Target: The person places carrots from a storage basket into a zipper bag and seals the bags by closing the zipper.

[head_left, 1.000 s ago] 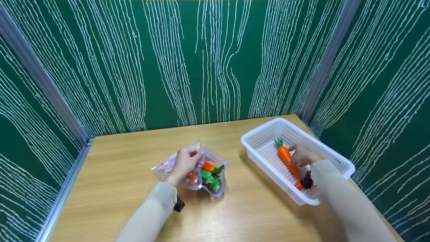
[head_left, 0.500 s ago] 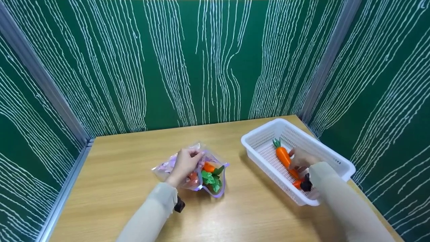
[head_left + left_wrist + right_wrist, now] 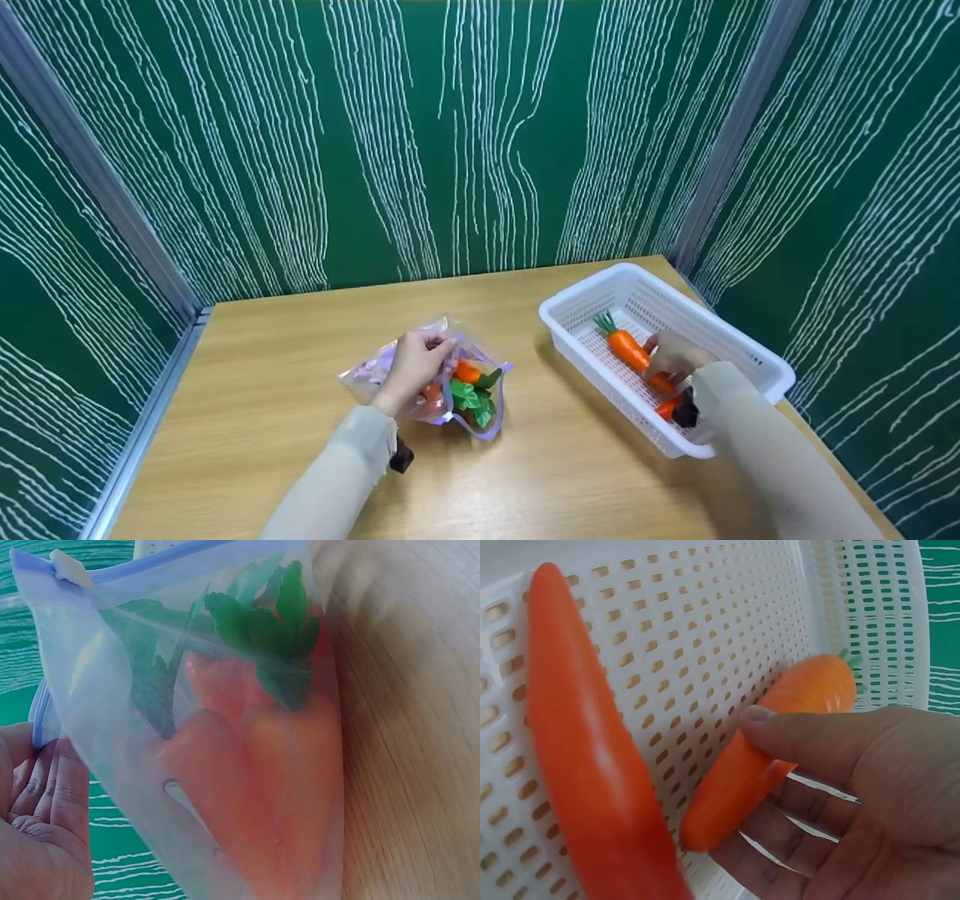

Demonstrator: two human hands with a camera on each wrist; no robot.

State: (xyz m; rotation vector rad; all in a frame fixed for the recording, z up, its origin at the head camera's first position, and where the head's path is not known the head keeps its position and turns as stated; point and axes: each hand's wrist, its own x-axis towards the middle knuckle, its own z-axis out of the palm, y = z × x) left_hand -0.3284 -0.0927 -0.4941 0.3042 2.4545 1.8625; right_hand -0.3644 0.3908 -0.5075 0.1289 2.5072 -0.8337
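At the table's middle my left hand [image 3: 416, 364] pinches the edge of a clear zip bag [image 3: 493, 433] with a purple rim. Its mouth gapes toward the right. Inside show toy carrots [image 3: 292, 757] with green leaves, seen through the film in the left wrist view. On the right, my right hand [image 3: 679, 354] reaches into a white basket [image 3: 585, 375] and grips an orange toy carrot [image 3: 626, 349], thumb on top and fingers curled beneath. Its leafy end points to the basket's far left. Beside it lies another orange-red, tapered piece [image 3: 592, 742], partly hidden by the right wrist in the head view.
The wooden table [image 3: 247, 420] runs back to a green wall [image 3: 480, 150] with white wavy lines. Similar panels stand at the left and right, with grey metal posts [image 3: 724, 150] in the corners. Bare wood separates bag and basket.
The carrot in the basket has swung, its leafy end moving left and slightly down in the head view, with my right hand on it. My left hand and the bag have stayed in place.
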